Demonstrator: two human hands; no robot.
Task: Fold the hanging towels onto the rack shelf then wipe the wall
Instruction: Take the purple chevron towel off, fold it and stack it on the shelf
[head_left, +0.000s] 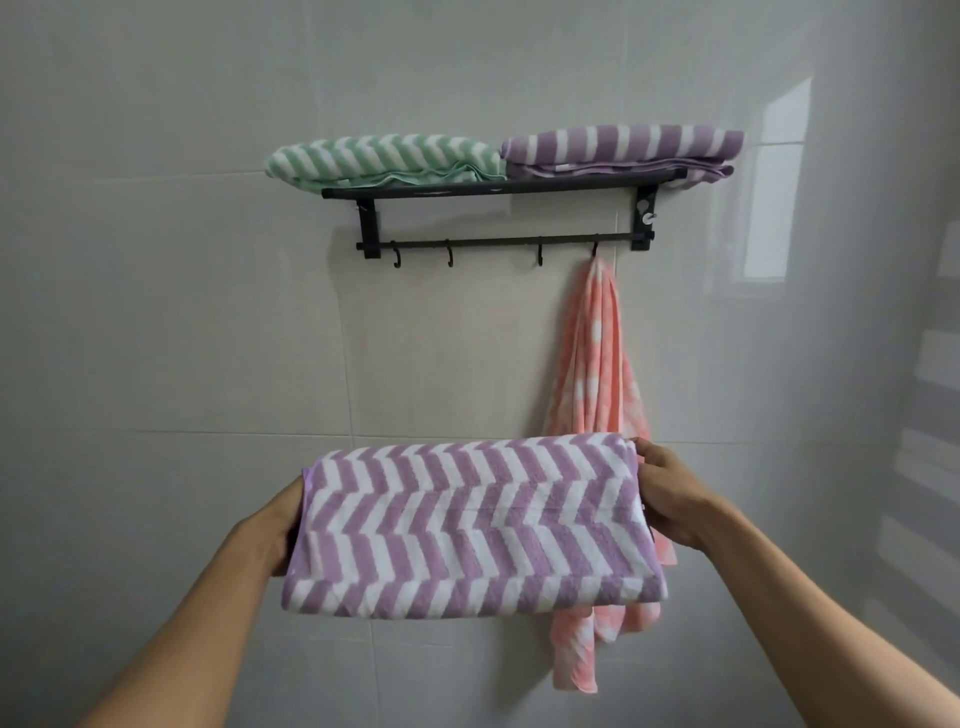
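A folded purple-and-white zigzag towel (467, 525) is held level in front of me, below the rack. My left hand (283, 525) grips its left end, fingers hidden behind the cloth. My right hand (670, 499) grips its right end. The black wall rack (498, 188) carries a folded green striped towel (384, 161) on the left of its shelf and a folded purple striped towel (623, 148) on the right. A pink-and-white towel (592, 364) hangs from the rightmost hook, partly hidden behind the held towel.
Pale glossy wall tiles (182, 338) surround the rack. Three bare black hooks (449, 257) hang from the rack's lower bar. A side wall (909, 364) with bright reflections stands at the right.
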